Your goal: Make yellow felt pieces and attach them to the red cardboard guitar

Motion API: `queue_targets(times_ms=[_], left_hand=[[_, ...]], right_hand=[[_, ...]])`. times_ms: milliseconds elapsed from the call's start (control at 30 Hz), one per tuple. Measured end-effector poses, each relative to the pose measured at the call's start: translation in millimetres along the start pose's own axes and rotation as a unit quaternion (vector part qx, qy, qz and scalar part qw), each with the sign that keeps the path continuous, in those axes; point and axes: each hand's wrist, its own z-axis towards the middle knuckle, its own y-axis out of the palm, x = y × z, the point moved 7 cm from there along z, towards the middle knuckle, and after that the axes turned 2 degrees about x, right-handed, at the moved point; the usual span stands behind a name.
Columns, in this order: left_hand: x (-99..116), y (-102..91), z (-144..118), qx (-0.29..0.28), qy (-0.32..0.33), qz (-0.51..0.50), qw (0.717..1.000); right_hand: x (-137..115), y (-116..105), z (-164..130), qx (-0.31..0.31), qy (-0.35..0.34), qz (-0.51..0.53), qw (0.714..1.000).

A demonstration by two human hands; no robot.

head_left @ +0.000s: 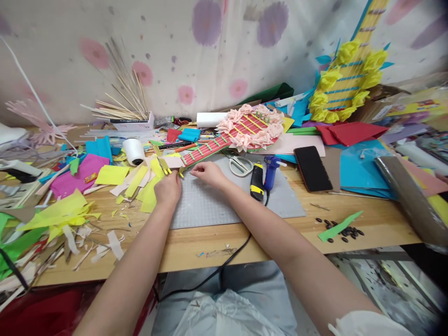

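A red paper craft guitar (205,150) trimmed with pale pink paper flowers lies slanted across the grey cutting mat (224,205). Its pale headstock carries yellow pegs. My left hand (168,189) is closed around the headstock end. Just right of it, my right hand (209,173) hovers by the neck with thumb and fingertips pinched; whatever is in the pinch is too small to make out. Beyond my right hand are scissors (241,165), a black and yellow utility knife (257,182) and a blue glue gun (270,172).
Yellow paper scraps (112,175) cover the left side. A white tape roll (133,151) and a box of sticks (135,122) stand behind. On the right are a phone (312,169), black beads (345,233) and a yellow-flowered guitar (345,84). A cable hangs over the table's front edge.
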Motion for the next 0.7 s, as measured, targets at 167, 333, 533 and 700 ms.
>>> queue_targets(times_ms=[167,333,533,700], left_hand=[[0.4,0.0,0.5,0.009,0.006,0.0,1.0],[1.4,-0.4,1.4,0.024,0.007,0.004,1.0],[1.1,0.7,2.0,0.025,0.003,0.011,1.0],[0.8,2.4,1.8,0.01,-0.008,0.018,1.0]], right_hand=[[-7.4,12.9,-2.7,0.059,-0.016,-0.137,0.989],[-11.9,17.6,-10.1,0.045,-0.041,-0.173,0.983],[-15.9,17.7,-15.3,0.01,-0.037,-0.243,0.969],[-26.1,15.1,-13.0,-0.041,-0.002,-0.264,0.964]])
